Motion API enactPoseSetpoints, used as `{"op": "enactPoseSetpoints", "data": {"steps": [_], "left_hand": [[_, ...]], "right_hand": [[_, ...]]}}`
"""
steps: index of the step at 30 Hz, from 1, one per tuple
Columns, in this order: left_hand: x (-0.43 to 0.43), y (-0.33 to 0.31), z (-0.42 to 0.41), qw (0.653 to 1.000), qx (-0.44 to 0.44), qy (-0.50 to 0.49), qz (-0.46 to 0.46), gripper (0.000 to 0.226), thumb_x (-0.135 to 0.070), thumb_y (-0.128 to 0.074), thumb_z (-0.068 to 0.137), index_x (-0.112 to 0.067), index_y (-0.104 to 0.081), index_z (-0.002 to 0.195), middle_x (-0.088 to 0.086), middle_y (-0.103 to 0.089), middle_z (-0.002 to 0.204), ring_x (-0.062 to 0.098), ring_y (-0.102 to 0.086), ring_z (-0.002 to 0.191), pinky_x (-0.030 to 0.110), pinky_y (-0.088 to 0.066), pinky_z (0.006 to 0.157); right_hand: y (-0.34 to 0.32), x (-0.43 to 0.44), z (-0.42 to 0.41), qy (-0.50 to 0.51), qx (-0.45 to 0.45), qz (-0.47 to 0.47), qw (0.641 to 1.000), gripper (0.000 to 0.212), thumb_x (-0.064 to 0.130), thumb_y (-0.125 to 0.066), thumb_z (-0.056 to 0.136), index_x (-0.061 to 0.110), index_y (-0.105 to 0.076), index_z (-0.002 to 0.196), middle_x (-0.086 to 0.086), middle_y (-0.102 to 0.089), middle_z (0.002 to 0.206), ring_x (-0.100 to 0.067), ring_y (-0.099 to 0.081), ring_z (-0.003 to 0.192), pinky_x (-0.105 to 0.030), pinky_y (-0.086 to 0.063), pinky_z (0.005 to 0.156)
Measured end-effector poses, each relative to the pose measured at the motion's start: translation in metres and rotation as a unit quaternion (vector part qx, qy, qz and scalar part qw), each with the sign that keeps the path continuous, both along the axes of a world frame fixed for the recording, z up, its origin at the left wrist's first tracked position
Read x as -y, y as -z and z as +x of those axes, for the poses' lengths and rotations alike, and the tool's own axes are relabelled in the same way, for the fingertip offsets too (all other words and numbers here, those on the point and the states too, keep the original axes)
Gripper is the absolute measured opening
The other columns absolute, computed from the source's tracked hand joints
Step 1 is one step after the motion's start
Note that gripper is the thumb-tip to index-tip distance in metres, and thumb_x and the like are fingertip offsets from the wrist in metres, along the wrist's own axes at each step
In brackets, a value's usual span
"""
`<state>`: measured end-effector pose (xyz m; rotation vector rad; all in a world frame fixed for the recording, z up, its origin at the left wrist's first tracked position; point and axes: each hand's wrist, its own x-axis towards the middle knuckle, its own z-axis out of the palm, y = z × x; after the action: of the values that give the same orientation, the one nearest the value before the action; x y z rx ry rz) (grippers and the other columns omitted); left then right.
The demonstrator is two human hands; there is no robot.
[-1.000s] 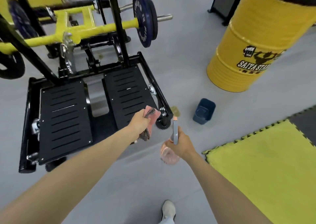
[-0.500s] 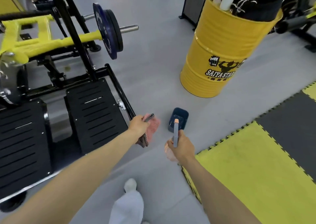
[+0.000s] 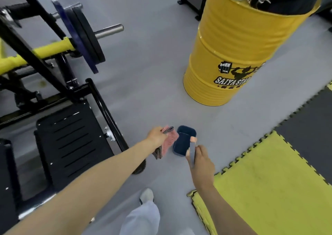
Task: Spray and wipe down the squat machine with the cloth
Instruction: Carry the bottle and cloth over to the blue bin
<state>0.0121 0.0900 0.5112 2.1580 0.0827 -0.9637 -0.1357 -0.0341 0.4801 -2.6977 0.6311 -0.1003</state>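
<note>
Pink cloth (image 3: 170,140) pinched in closed left grip (image 3: 157,136), just beside bin (image 3: 183,145); grey-headed bottle (image 3: 192,152) clasped in closed right grip (image 3: 202,161), nozzle (image 3: 193,139) by bin's near rim.

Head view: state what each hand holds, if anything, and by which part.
Left hand grips the pink cloth along one side. Right hand grips the spray bottle below its head; its body is hidden.

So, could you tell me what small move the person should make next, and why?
Probably lower the spray bottle into the open blue container on the floor. The right hand grips the bottle right at its near edge, the left hand holds the cloth beside it, and both are off the squat machine.
</note>
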Motion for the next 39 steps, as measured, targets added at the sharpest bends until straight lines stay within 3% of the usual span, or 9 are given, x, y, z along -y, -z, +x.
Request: {"op": "enactPoseSetpoints", "data": {"steps": [4, 9, 12, 14, 18, 21, 29, 32, 39], "left_hand": [[0.041, 0.019, 0.038, 1.000, -0.026, -0.001, 0.003, 0.023, -0.019, -0.054, 0.096, -0.006, -0.060, 0.114, 0.012, -0.064, 0.108, 0.023, -0.057, 0.090, 0.031, -0.044, 0.079], [0.091, 0.047, 0.073, 0.999, -0.042, -0.022, 0.017, 0.009, -0.023, -0.055, 0.095, -0.017, -0.058, 0.102, 0.007, -0.064, 0.106, 0.029, -0.060, 0.100, 0.042, -0.046, 0.096], [0.123, 0.075, 0.095, 0.996, -0.062, -0.070, 0.001, 0.016, -0.017, -0.055, 0.095, -0.008, -0.060, 0.107, 0.015, -0.066, 0.108, 0.031, -0.062, 0.100, 0.040, -0.050, 0.089], [0.142, 0.101, 0.108, 0.991, -0.077, -0.107, -0.010, 0.008, -0.017, -0.056, 0.095, -0.011, -0.060, 0.099, 0.013, -0.066, 0.105, 0.028, -0.062, 0.094, 0.036, -0.050, 0.083], [0.157, 0.162, 0.118, 0.983, -0.097, -0.157, 0.006, 0.005, -0.016, -0.055, 0.096, -0.013, -0.057, 0.092, 0.009, -0.062, 0.094, 0.021, -0.054, 0.082, 0.028, -0.042, 0.072], [0.161, 0.224, 0.122, 0.977, -0.128, -0.165, 0.039, 0.015, -0.014, -0.056, 0.095, -0.002, -0.061, 0.104, 0.015, -0.064, 0.099, 0.027, -0.058, 0.087, 0.034, -0.048, 0.080], [0.155, 0.376, 0.130, 0.964, -0.211, -0.149, 0.070, 0.010, -0.013, -0.059, 0.093, -0.007, -0.060, 0.101, 0.013, -0.064, 0.100, 0.027, -0.060, 0.089, 0.031, -0.047, 0.078], [0.155, 0.415, 0.127, 0.965, -0.227, -0.110, 0.074, 0.012, -0.003, -0.061, 0.087, -0.007, -0.062, 0.098, 0.013, -0.066, 0.098, 0.028, -0.062, 0.093, 0.033, -0.049, 0.082], [0.151, 0.474, 0.119, 0.960, -0.255, -0.085, 0.081, 0.020, -0.002, -0.060, 0.087, -0.012, -0.059, 0.105, 0.008, -0.064, 0.100, 0.023, -0.060, 0.093, 0.031, -0.049, 0.086]], "right_hand": [[0.003, 0.028, 0.050, 0.171, 0.074, 0.276, 0.943, 0.013, 0.013, -0.055, 0.095, 0.024, -0.048, 0.096, -0.001, -0.057, 0.089, -0.021, -0.057, 0.068, -0.044, -0.050, 0.054], [0.016, 0.068, 0.114, 0.204, 0.095, 0.453, 0.863, 0.022, 0.006, -0.052, 0.095, 0.024, -0.047, 0.085, -0.002, -0.054, 0.079, -0.011, -0.048, 0.063, -0.022, -0.042, 0.058], [0.047, 0.094, 0.144, 0.183, 0.041, 0.440, 0.878, 0.031, 0.002, -0.069, 0.080, 0.013, -0.048, 0.101, -0.011, -0.056, 0.096, -0.005, -0.054, 0.070, -0.011, -0.045, 0.060], [0.076, 0.110, 0.159, 0.180, 0.025, 0.446, 0.877, 0.039, 0.016, -0.072, 0.080, 0.012, -0.051, 0.112, -0.011, -0.061, 0.102, -0.009, -0.064, 0.084, -0.025, -0.055, 0.073], [0.134, 0.131, 0.182, 0.171, -0.008, 0.436, 0.884, 0.010, 0.032, -0.054, 0.095, 0.040, -0.055, 0.102, -0.002, -0.063, 0.092, -0.013, -0.060, 0.075, -0.030, -0.052, 0.070], [0.202, 0.150, 0.203, 0.162, -0.103, 0.325, 0.926, 0.012, 0.032, -0.051, 0.097, 0.022, -0.055, 0.102, 0.003, -0.047, 0.111, -0.015, -0.054, 0.081, -0.027, -0.046, 0.073], [0.372, 0.162, 0.244, 0.286, -0.168, 0.399, 0.855, 0.008, 0.011, -0.062, 0.089, 0.011, -0.054, 0.092, -0.006, -0.049, 0.084, -0.010, -0.045, 0.067, -0.026, -0.039, 0.072], [0.422, 0.169, 0.252, 0.308, -0.204, 0.390, 0.843, 0.031, 0.020, -0.060, 0.088, 0.003, -0.064, 0.114, -0.015, -0.061, 0.095, -0.021, -0.053, 0.074, -0.030, -0.044, 0.063], [0.494, 0.177, 0.258, 0.358, -0.206, 0.418, 0.809, 0.026, 0.017, -0.056, 0.092, 0.006, -0.063, 0.114, -0.013, -0.065, 0.105, -0.024, -0.060, 0.089, -0.034, -0.049, 0.077]]}}
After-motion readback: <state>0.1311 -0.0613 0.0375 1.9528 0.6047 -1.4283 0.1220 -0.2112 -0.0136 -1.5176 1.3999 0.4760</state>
